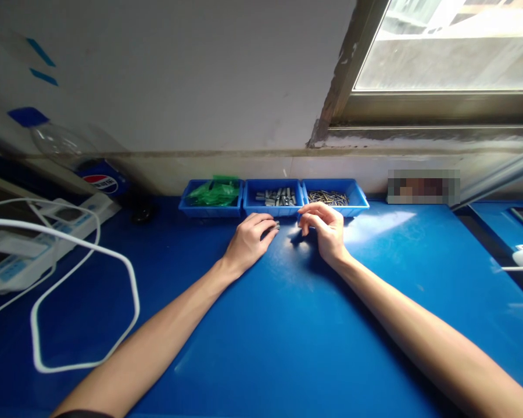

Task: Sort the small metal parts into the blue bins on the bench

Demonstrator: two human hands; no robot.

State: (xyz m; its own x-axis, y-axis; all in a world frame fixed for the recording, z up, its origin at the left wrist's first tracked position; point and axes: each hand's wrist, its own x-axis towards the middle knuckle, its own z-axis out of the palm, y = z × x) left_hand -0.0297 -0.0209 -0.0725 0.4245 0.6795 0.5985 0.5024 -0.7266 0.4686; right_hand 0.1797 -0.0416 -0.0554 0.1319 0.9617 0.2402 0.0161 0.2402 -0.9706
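Note:
My left hand [251, 237] is closed in a pinch over the blue table. Between its thumb and fingertips sits a small grey metal piece [277, 225], mostly covered by the fingers. It resembles the short metal cylinders [281, 197] in the middle blue bin [255, 210]. To the right, my right hand [326, 228] hovers just in front of the right bin [358, 203], fingers bent and tips apart; I make out nothing between them. That bin holds a heap of thin screws or pins [329, 198]. Green plastic bags [215, 193] fill the left bin [183, 203].
A white power strip [30, 249] and looping white cable [135, 290] occupy the table's left side. Behind them a Pepsi bottle [65, 142] lies tilted near the wall. A blurred-out item [423, 187] stands at the back right, below the window [444, 64].

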